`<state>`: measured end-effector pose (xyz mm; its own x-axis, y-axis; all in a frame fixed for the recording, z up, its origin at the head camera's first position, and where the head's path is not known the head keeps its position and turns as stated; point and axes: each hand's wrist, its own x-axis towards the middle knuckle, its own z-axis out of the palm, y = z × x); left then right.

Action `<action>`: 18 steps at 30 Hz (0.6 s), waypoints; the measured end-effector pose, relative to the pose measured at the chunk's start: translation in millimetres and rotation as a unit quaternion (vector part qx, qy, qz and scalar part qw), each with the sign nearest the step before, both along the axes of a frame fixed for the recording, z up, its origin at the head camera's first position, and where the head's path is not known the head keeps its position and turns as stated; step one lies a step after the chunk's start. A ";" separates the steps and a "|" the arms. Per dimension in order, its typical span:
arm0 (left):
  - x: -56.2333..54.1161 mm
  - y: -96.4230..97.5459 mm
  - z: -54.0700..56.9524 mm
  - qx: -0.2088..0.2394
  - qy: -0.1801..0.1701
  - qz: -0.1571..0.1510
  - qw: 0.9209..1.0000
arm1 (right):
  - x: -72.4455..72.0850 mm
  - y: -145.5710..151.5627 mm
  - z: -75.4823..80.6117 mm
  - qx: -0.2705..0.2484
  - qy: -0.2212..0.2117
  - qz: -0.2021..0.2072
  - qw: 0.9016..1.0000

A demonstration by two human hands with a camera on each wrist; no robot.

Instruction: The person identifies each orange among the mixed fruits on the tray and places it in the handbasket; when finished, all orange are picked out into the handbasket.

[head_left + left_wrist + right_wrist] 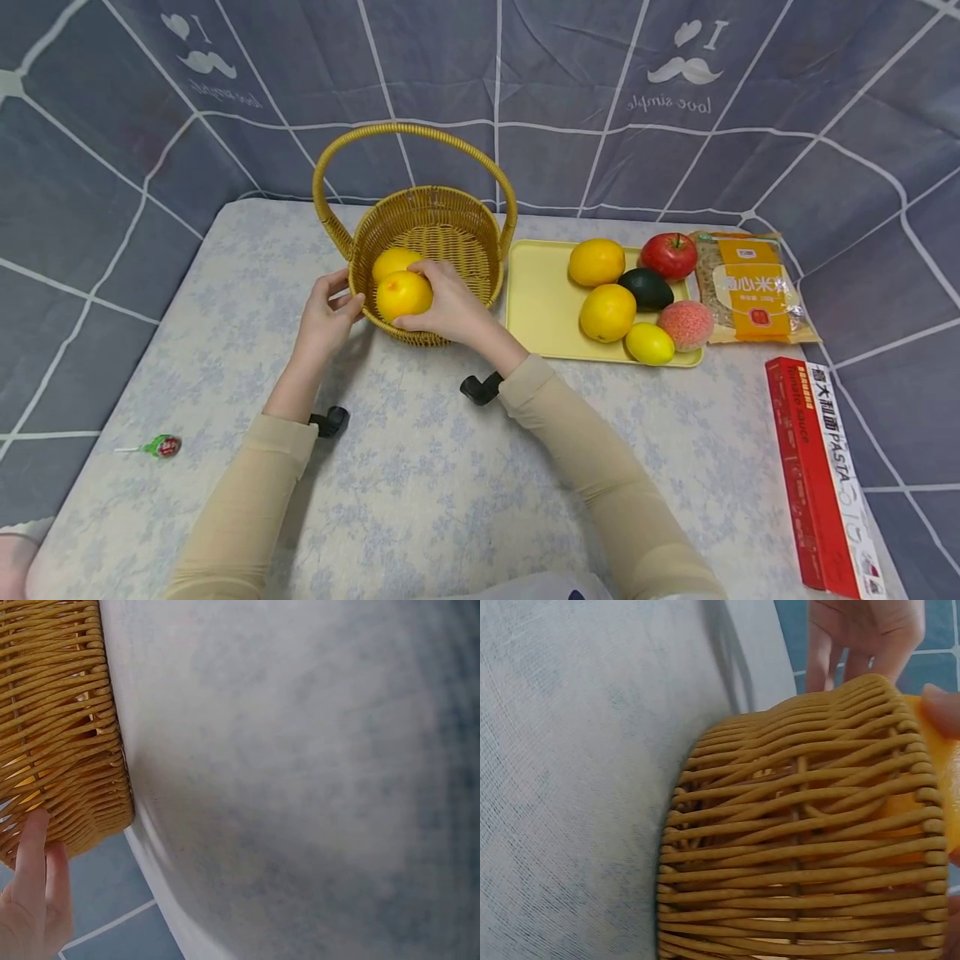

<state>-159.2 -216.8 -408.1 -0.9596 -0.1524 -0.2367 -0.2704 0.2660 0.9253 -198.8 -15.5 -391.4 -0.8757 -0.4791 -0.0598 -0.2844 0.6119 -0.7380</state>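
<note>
A round wicker basket (472,258) with a tall arched handle stands at the back of the table. My right hand (453,304) reaches over its near rim and grips a smooth, round yellow-orange fruit (403,297), thumb on the near side and fingers across the top. Another yellow fruit (393,260) sits in the basket just behind it, partly covered. At the basket's left side is my left hand (324,315), its thumb at the rim and its fingertips against the outside weave. The left wrist view shows those fingers (31,851) fairly straight along the basket wall.
To the right, a yellow tray (536,312) carries several fruits, including a red apple (669,256), and a dark green avocado (647,289). Beside it lie a food packet (750,292) and a red pasta box (813,475). A lollipop (163,446) lies at left.
</note>
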 end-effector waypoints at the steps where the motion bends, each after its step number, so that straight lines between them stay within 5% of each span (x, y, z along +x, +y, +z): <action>1: -0.1 0.0 -0.2 0.000 -0.001 0.002 1.000 | -0.5 -1.0 -1.0 0.009 -0.001 0.000 1.000; 18: 1.2 0.0 0.2 -0.002 0.000 0.000 1.000 | -10.8 -15.3 -7.3 0.053 0.001 0.000 0.999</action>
<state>-158.0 -216.8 -407.9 -0.9596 -0.1529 -0.2363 -0.2706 0.2705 0.9239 -209.6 -30.8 -398.7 -0.8763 -0.4696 -0.1079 -0.2857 0.6867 -0.6685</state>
